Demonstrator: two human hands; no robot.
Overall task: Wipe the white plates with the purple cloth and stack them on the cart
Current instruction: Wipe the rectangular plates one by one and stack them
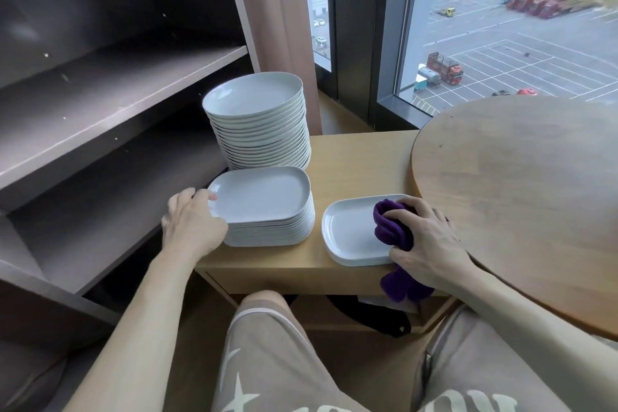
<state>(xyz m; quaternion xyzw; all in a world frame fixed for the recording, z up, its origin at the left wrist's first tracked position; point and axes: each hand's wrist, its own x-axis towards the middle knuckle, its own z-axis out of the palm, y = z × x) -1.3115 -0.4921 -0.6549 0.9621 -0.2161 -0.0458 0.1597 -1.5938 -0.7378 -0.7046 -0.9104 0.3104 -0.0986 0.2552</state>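
Observation:
Three piles of white plates stand on a light wooden cart. A tall stack rises at the back left. In front of it is a lower stack, and my left hand grips the left rim of its top plate. To the right lies a short pile of a few plates. My right hand holds the bunched purple cloth against the top plate's right side. A tail of the cloth hangs over the cart's front edge.
Dark brown shelving stands close on the left. A round wooden table overlaps the cart's right side. Behind are a curtain and tall windows. My knees are below the cart's front, and a black object lies on its lower shelf.

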